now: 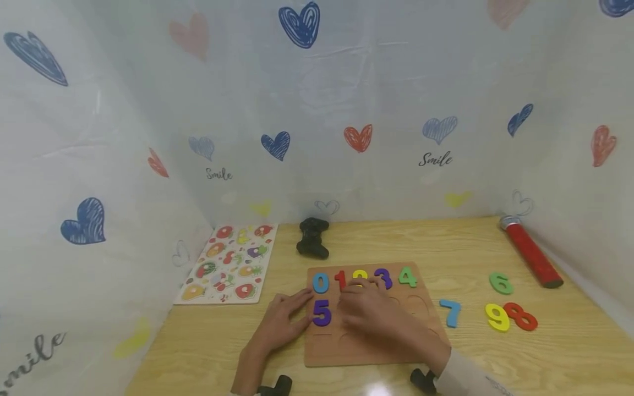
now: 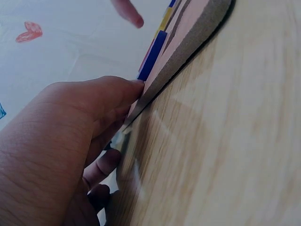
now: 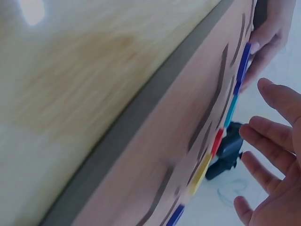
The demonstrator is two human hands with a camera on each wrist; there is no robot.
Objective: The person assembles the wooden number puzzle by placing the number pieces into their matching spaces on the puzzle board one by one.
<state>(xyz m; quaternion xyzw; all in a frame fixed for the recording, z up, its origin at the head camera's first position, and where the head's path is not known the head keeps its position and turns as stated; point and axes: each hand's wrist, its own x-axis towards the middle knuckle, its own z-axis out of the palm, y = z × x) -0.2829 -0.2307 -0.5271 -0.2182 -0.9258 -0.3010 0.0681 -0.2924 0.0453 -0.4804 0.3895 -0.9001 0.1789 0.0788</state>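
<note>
Toward five o'clock in my head view, the flat, brown, rectangular number board seems light, stiff, best held by its edges; my left hand touches its nine-o'clock edge, fingers parted; my right hand hovers above, fingers spread, empty.

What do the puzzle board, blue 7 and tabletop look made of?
Puzzle board: probably MDF, matte; thick brownish edge shows no plies.
Blue 7: painted wood or dense foam, can't tell; fairly matte, flat, even colour.
Tabletop: wood or wood-look laminate, slightly glossy; pale grain, bright light reflection.
</note>
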